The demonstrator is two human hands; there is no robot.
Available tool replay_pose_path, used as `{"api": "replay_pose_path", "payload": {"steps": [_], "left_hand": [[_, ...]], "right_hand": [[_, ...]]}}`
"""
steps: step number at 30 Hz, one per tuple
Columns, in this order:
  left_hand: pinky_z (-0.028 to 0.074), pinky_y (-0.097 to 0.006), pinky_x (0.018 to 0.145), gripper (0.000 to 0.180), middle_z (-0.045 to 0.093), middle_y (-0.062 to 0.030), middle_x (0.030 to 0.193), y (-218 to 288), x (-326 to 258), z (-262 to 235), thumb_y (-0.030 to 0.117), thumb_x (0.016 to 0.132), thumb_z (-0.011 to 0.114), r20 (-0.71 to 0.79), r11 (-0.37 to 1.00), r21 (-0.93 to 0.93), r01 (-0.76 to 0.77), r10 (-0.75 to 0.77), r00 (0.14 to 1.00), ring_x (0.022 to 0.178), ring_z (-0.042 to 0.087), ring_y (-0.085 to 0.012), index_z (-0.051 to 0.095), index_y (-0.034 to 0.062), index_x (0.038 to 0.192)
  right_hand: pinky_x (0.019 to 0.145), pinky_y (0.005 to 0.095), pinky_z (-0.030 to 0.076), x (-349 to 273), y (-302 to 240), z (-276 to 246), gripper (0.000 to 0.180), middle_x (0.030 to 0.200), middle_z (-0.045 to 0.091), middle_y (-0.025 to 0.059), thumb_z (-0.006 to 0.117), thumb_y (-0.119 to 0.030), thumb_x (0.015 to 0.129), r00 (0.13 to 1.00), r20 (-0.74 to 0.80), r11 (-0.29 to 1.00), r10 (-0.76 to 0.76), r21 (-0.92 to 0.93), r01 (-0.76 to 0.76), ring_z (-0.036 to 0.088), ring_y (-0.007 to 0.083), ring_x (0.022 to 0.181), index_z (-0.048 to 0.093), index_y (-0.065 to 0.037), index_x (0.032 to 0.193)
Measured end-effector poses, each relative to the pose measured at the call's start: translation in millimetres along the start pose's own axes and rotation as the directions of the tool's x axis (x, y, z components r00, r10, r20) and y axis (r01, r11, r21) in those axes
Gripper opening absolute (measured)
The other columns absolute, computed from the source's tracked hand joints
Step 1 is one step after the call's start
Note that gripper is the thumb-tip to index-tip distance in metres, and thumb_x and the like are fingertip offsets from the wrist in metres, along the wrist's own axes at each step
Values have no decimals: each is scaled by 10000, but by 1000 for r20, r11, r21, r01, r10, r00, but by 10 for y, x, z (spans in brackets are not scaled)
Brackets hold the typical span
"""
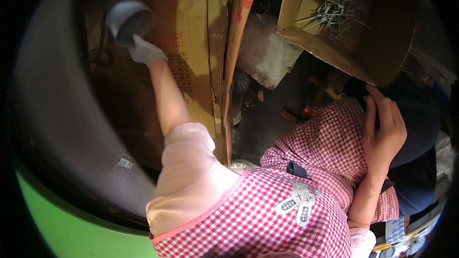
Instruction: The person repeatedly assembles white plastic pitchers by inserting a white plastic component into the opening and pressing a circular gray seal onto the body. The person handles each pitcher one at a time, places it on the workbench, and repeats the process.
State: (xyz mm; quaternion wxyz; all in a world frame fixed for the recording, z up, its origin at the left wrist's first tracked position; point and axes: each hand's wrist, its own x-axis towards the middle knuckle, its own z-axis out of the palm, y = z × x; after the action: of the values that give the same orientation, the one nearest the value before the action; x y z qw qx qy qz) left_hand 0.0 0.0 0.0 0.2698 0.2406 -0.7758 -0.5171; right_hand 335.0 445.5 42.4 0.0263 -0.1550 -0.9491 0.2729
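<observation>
left hand (145, 51), gloved in grey, fingers wrapped round rim of grey round metal cup (128, 19), reaching deep into tall brown cardboard box (191, 28) | right hand (382, 129) bare, spread flat on red-checked apron (306, 200), right of box, seemingly bracing

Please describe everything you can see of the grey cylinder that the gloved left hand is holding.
The grey cylinder looks like a short, smooth tube or cup with a pale rim and a dark hollow mouth; its material is unclear. It is held tilted, deep inside the large cardboard box, near the upper left. The left hand, in a light glove, grips its lower edge. Nothing else visibly touches it.
</observation>
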Motion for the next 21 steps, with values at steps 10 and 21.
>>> {"api": "replay_pose_path", "payload": {"steps": [10, 21], "left_hand": [[520, -430, 1040, 431, 680, -100, 1326, -25, -1212, -1416, 39, 919, 722, 673, 495, 409, -766, 403, 620, 1174, 648, -260, 653, 4, 1343], [495, -364, 1046, 488, 651, -103, 1384, 322, -3279, -1028, 77, 964, 693, 983, 852, 182, 490, -171, -69, 1211, 618, -212, 579, 5, 1433]], "right_hand": [[763, 358, 579, -237, 75, -105, 221, 1003, 756, 123, 717, -100, 931, 976, -197, 981, -92, 150, 123, 741, 276, 893, 754, -87, 1149], [1216, 565, 347, -1068, 277, -1213, 1368, 1622, 375, 284, 1049, -387, 445, 902, -354, 133, -248, 910, 394, 381, 426, 1508, 377, -22, 1578]]}}
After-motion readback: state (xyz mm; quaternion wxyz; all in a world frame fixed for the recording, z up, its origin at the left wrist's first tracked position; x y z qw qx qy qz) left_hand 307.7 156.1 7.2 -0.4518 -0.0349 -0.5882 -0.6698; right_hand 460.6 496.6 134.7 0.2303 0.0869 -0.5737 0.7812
